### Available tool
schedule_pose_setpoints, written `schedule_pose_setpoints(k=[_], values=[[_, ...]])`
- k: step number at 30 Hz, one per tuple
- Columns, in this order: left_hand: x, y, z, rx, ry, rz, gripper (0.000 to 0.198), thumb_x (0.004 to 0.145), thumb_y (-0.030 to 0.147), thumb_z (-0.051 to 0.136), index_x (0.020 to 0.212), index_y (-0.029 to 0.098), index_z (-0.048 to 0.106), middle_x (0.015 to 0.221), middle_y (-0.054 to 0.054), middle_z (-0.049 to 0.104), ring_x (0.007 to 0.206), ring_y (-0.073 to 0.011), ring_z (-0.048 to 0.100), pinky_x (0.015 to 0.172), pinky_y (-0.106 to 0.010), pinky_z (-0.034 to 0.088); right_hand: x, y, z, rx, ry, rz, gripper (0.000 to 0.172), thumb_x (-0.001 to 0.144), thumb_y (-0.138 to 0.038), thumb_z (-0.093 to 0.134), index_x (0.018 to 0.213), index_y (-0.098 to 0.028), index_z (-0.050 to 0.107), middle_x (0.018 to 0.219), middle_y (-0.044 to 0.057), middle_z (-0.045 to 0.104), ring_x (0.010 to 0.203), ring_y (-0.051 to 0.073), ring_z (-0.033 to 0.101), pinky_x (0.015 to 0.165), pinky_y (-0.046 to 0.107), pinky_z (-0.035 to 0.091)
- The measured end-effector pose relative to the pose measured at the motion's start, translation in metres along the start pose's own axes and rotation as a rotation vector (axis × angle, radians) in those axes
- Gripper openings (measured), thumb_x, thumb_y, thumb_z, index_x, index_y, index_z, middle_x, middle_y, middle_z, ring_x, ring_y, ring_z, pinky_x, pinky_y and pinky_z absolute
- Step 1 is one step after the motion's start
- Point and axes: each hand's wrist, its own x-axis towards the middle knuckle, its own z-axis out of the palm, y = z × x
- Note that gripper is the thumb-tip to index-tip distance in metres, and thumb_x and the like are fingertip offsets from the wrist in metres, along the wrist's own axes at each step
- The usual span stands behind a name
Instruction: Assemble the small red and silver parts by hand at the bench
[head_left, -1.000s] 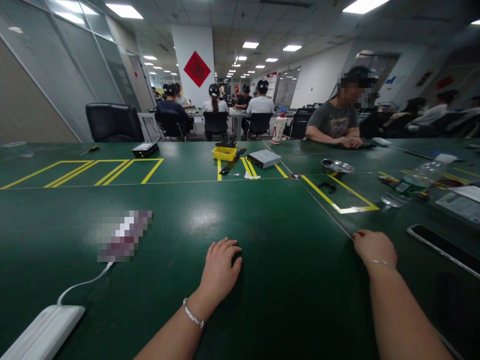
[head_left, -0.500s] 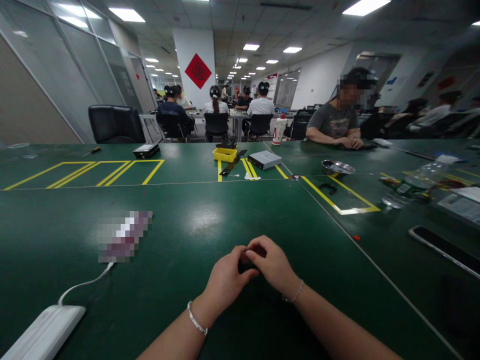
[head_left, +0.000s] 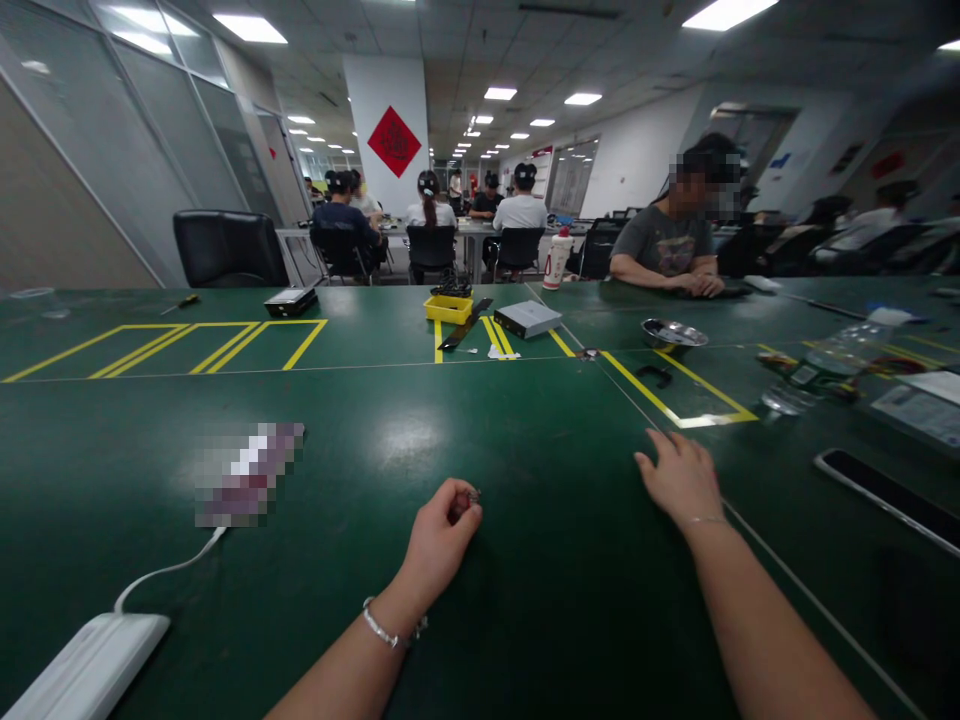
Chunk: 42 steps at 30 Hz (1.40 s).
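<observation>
In the head view, the left hand [head_left: 441, 530] holds a small, dark, metallic-looking piece [head_left: 474, 495] pinched between thumb and curled fingers, just above the broad, glossy green table [head_left: 570, 620], well short of its far edge. That grip is the likeliest weak point: only a little of the piece shows past the fingertips, so a loosened thumb could let it drop, and its dark colour would make it hard to spot on the green. The right hand [head_left: 681, 480], palm down with fingers loosely spread, lies beside the thin, pale, straight seam [head_left: 810, 596]; whether it touches anything underneath cannot be told. A small part swept by those fingers could lodge in the seam — or skid on the slick surface. A wide swing toward the table's right side could also knock the flat black phone with a silver rim [head_left: 892, 500].
</observation>
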Motion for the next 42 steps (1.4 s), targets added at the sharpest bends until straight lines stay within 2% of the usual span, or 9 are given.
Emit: schedule_pose_setpoints(k=[5, 13, 17, 20, 22, 28, 32, 38, 42], values=[[0.003, -0.004, -0.002, -0.152, 0.001, -0.043, 0.008, 0.072, 0.024, 0.048, 0.078, 0.018, 0.048, 0.062, 0.004, 0.045, 0.06, -0.0102, 0.044, 0.058, -0.022, 0.035, 0.01, 0.05, 0.015, -0.105, -0.074, 0.231, 0.048, 0.079, -0.036, 0.027, 0.12, -0.014, 0.041, 0.117, 0.02, 0.043, 0.11, 0.032, 0.037, 0.085, 0.045, 0.031], [0.003, 0.002, -0.006, -0.324, -0.07, -0.079, 0.007, 0.076, 0.021, 0.04, 0.073, 0.018, 0.045, 0.066, 0.0, 0.057, 0.066, -0.0123, 0.051, 0.061, -0.024, 0.036, 0.009, 0.051, 0.004, -0.077, -0.158, 0.293, 0.04, 0.07, -0.017, 0.036, 0.104, -0.016, 0.058, 0.106, 0.019, 0.051, 0.093, 0.033, 0.049, 0.071, 0.041, 0.039], [0.003, 0.003, -0.005, -0.353, -0.09, -0.13, 0.009, 0.076, 0.026, 0.041, 0.075, 0.017, 0.045, 0.069, -0.002, 0.061, 0.069, -0.0141, 0.056, 0.059, -0.025, 0.038, 0.008, 0.048, -0.007, -0.034, -0.111, 0.303, 0.036, 0.068, -0.017, 0.039, 0.095, -0.013, 0.062, 0.097, 0.019, 0.055, 0.086, 0.031, 0.052, 0.067, 0.04, 0.041], [0.004, 0.003, -0.005, -0.376, -0.104, -0.16, 0.011, 0.075, 0.028, 0.046, 0.077, 0.017, 0.045, 0.077, -0.004, 0.064, 0.074, -0.0155, 0.059, 0.061, -0.026, 0.04, 0.006, 0.029, -0.012, 0.117, -0.022, 0.245, 0.033, 0.07, -0.022, 0.04, 0.093, -0.013, 0.062, 0.093, 0.015, 0.057, 0.083, 0.025, 0.053, 0.07, 0.037, 0.041], [0.005, 0.003, -0.004, -0.385, -0.103, -0.173, 0.013, 0.073, 0.028, 0.049, 0.078, 0.017, 0.045, 0.079, -0.005, 0.065, 0.075, -0.016, 0.059, 0.061, -0.026, 0.04, 0.002, 0.004, -0.014, 0.344, -0.09, 0.232, 0.031, 0.071, -0.026, 0.042, 0.094, -0.016, 0.06, 0.087, 0.01, 0.059, 0.077, 0.02, 0.054, 0.07, 0.035, 0.041], [0.006, 0.001, -0.003, -0.378, -0.09, -0.171, 0.019, 0.07, 0.029, 0.055, 0.081, 0.015, 0.051, 0.074, -0.004, 0.063, 0.072, -0.015, 0.059, 0.063, -0.025, 0.041, -0.034, -0.092, -0.009, 1.255, -0.732, 0.214, 0.014, 0.066, -0.023, 0.059, 0.076, -0.014, 0.061, 0.069, 0.003, 0.06, 0.058, 0.008, 0.052, 0.056, 0.02, 0.042], [0.007, -0.003, -0.003, -0.312, -0.09, -0.103, 0.017, 0.072, 0.03, 0.052, 0.08, 0.015, 0.053, 0.069, -0.001, 0.059, 0.068, -0.0123, 0.055, 0.064, -0.024, 0.04, -0.062, -0.136, -0.01, 1.697, -0.932, 0.34, 0.012, 0.06, -0.019, 0.067, 0.069, -0.014, 0.059, 0.06, -0.003, 0.056, 0.054, 0.003, 0.051, 0.05, 0.012, 0.041], [0.004, -0.007, -0.001, -0.132, -0.054, 0.011, 0.023, 0.081, 0.035, 0.036, 0.077, 0.017, 0.05, 0.055, 0.005, 0.042, 0.052, -0.0096, 0.041, 0.053, -0.022, 0.034, -0.081, -0.152, -0.007, 1.857, -1.019, 0.453, 0.025, 0.058, -0.008, 0.066, 0.082, -0.011, 0.06, 0.082, 0.004, 0.063, 0.066, 0.005, 0.058, 0.065, 0.013, 0.046], [0.0, -0.006, 0.001, -0.023, -0.082, 0.065, 0.029, 0.083, 0.036, 0.031, 0.068, 0.018, 0.048, 0.054, 0.004, 0.042, 0.051, -0.0102, 0.041, 0.053, -0.022, 0.033, -0.084, -0.153, 0.002, 1.841, -1.021, 0.396, 0.025, 0.06, -0.011, 0.066, 0.085, -0.011, 0.06, 0.078, 0.004, 0.064, 0.057, 0.005, 0.057, 0.056, 0.014, 0.047]])
